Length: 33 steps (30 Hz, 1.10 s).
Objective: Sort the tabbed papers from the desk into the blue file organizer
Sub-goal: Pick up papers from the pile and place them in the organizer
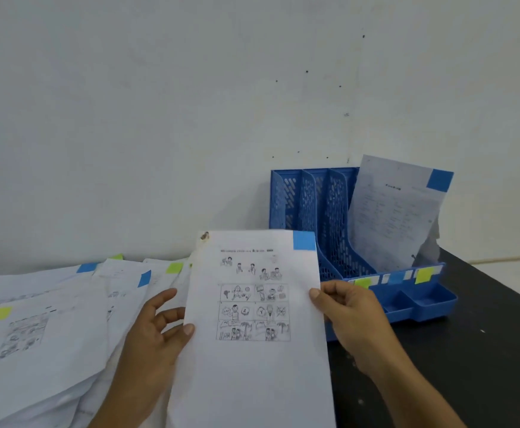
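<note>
Upright between both hands, a printed sheet (254,319) with a blue tab (304,240) at its top right corner is held above the desk's (469,350) near edge. Left hand (152,332) pinches its left margin with the thumb on the front; right hand (350,313) grips its right margin. Behind it, toward the desk's back right, stands the blue file organizer (314,211), one tabbed page (394,211) leaning in its rightmost slot. More tabbed papers (51,319) lie heaped at the left.

A pale wall (160,103) fills the upper view — dotted with small dark specks on its right half — and meets a black desk (469,350) along its base.
</note>
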Each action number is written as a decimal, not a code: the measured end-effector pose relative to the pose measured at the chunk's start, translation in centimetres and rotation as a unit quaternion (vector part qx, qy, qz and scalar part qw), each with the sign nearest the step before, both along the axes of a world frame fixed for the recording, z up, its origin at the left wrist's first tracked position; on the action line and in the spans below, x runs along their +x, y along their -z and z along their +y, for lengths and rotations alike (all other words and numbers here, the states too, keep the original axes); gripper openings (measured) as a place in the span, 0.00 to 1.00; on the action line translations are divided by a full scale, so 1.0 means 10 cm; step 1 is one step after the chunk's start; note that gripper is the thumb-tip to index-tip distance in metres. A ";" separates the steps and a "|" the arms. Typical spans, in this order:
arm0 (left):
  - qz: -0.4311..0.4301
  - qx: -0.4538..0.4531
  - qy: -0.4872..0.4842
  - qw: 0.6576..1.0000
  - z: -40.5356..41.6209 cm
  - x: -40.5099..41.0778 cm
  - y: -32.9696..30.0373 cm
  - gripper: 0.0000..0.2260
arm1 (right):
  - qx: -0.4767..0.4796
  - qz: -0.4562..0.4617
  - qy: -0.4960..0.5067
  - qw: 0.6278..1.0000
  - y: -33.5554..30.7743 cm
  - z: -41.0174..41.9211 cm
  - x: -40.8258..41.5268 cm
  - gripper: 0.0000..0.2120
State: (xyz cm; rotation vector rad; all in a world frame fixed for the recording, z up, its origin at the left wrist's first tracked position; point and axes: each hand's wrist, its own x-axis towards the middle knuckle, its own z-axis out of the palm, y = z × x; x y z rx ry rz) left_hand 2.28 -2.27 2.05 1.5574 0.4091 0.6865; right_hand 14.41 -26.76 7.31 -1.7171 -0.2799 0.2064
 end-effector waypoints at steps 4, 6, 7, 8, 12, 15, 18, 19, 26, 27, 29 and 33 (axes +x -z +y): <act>-0.005 0.005 0.016 1.000 -0.03 0.18 -0.03 0.24 | 0.032 -0.036 0.068 0.997 -0.16 -0.31 0.11 0.03; -0.002 0.019 0.037 0.999 -0.08 0.28 -0.01 0.23 | 0.041 -0.070 0.125 0.989 -0.25 -0.49 0.20 0.03; 0.003 0.039 0.049 0.998 -0.11 0.34 0.02 0.22 | 0.047 -0.087 0.155 0.983 -0.30 -0.58 0.26 0.04; 0.012 0.060 0.060 0.996 -0.16 0.40 0.05 0.21 | 0.054 -0.107 0.181 0.976 -0.35 -0.68 0.31 0.04; 0.031 0.140 0.093 0.985 -0.36 0.58 0.20 0.19 | 0.062 -0.187 0.273 0.942 -0.59 -1.00 0.48 0.06; 0.008 0.317 0.069 0.946 -0.42 0.64 0.36 0.22 | 0.069 -0.240 0.337 0.908 -0.78 -1.17 0.59 0.06; 0.014 0.432 0.060 0.900 -0.36 0.69 0.65 0.19 | 0.073 -0.273 0.384 0.879 -0.95 -1.26 0.73 0.05; -0.001 0.461 0.053 0.886 -0.33 0.72 0.76 0.14 | 0.074 -0.281 0.398 0.870 -0.99 -1.28 0.79 0.05; -0.020 0.520 0.063 0.851 -0.35 0.74 0.70 0.14 | 0.021 -0.339 0.415 0.844 -1.11 -1.22 1.22 0.07; -0.019 0.513 0.066 0.856 -0.35 0.75 0.73 0.14 | 0.007 -0.345 0.411 0.844 -1.10 -1.18 1.28 0.08; -0.009 0.511 0.064 0.857 -0.35 0.75 0.79 0.14 | -0.013 -0.360 0.410 0.838 -1.03 -1.12 1.40 0.10; -0.025 0.509 0.051 0.859 -0.34 0.77 0.84 0.12 | -0.002 -0.365 0.429 0.826 -0.95 -1.07 1.56 0.12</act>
